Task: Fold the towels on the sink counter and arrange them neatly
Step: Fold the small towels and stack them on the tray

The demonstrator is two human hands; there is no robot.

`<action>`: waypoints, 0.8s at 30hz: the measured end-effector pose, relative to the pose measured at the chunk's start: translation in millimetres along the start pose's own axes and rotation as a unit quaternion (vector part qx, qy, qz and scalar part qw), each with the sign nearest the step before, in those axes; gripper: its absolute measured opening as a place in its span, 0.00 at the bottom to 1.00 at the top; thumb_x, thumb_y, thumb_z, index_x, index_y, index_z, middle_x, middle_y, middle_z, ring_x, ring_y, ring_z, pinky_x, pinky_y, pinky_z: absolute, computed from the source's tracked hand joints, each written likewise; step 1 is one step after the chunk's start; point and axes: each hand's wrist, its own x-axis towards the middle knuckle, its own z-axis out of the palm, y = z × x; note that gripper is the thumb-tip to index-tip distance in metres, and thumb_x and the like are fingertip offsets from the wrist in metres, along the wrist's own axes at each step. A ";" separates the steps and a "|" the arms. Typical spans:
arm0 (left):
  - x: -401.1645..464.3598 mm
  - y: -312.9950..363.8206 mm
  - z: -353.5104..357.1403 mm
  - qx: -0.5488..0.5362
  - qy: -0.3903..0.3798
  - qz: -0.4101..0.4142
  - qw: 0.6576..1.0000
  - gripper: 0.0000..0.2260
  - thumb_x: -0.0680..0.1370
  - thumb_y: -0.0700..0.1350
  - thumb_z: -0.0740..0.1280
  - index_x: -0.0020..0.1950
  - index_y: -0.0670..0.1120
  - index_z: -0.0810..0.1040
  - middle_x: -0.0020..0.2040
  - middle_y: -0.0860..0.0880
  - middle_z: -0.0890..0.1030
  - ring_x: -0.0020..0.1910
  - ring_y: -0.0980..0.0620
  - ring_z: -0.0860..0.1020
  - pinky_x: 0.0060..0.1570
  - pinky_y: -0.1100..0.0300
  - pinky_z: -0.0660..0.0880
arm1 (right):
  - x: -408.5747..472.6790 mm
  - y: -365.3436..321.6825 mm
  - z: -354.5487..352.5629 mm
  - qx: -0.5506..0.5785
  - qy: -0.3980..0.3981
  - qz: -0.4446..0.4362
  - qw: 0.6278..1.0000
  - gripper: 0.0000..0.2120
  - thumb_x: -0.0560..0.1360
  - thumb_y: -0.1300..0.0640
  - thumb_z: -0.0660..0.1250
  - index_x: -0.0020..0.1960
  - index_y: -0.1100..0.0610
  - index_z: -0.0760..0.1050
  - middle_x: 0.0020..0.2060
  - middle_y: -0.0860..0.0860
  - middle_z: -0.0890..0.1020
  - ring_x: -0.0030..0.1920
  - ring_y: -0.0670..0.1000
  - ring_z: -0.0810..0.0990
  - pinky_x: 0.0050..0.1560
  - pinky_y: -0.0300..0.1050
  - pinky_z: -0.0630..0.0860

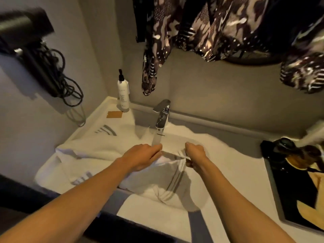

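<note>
So we're at the white bench (233, 174) with the sink sunk into it, and most of the surface is buried under towels. The biggest thing going on is the loose white towel (98, 155) sprawled across the left side, grey stripes showing near the back and near the front edge, still totally unfolded as far as we can tell. The one we're actually working on is the striped towel (172, 179) draped over the sink right in front of the tap (162, 114), its lower part sagging down toward us.

Our left hand (140, 157) lies on its top edge with the fingers curled down over the cloth, so it looks like a grip, though the fingertips are hidden under the fold. Our right hand (195, 156) is closed into a fist and pinching the same edge just beside the grey stripes, pulling it taut between the two.

We'd say this is the very start of a fold: finding and stretching an edge. Next move probably calls for lifting the towel clear of the tap and sink, matching corners, then laying it on a bare bit of bench.

Soap bottle (123, 92) sits in the back corner, well out of the way.
</note>
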 end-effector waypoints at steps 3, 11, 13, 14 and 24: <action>8.3 16.9 -30.8 0.011 0.063 0.060 0.996 0.15 0.83 0.59 0.54 0.53 0.49 0.70 0.41 0.43 0.81 0.39 0.41 0.78 0.34 0.53 0.69 | -26.9 -30.4 -36.5 0.069 0.057 -0.049 0.995 0.05 0.73 0.57 0.60 0.40 0.58 0.68 0.34 0.54 0.69 0.32 0.53 0.65 0.31 0.45 0.63; 53.8 125.3 -77.3 0.103 0.165 0.197 0.961 0.05 0.69 0.41 0.69 0.40 0.46 0.73 0.37 0.46 0.81 0.34 0.40 0.79 0.28 0.57 0.61 | -118.0 -66.0 -187.1 0.084 0.235 -0.167 0.954 0.10 0.69 0.56 0.60 0.34 0.54 0.60 0.30 0.54 0.62 0.32 0.53 0.63 0.33 0.43 0.65; 54.5 156.0 -73.6 0.106 0.197 0.207 0.952 0.08 0.66 0.39 0.73 0.37 0.46 0.75 0.33 0.48 0.79 0.27 0.42 0.77 0.26 0.60 0.58 | -132.9 -49.0 -223.1 0.098 0.283 -0.169 0.939 0.08 0.64 0.54 0.62 0.32 0.54 0.63 0.31 0.54 0.66 0.35 0.54 0.67 0.36 0.49 0.66; 54.7 171.8 -62.2 0.100 0.204 0.226 0.947 0.09 0.65 0.38 0.74 0.36 0.46 0.76 0.31 0.48 0.78 0.26 0.42 0.76 0.25 0.62 0.57 | -137.6 -31.6 -242.1 0.097 0.301 -0.160 0.935 0.08 0.62 0.53 0.62 0.32 0.53 0.64 0.32 0.54 0.67 0.36 0.54 0.68 0.37 0.52 0.65; -19.1 231.9 157.5 0.117 -0.143 0.199 0.962 0.15 0.74 0.38 0.69 0.59 0.47 0.71 0.48 0.45 0.79 0.41 0.43 0.80 0.33 0.56 0.66 | -133.4 238.6 -306.9 -0.059 0.232 0.185 0.953 0.17 0.76 0.53 0.64 0.54 0.67 0.75 0.46 0.61 0.78 0.45 0.61 0.76 0.43 0.49 0.72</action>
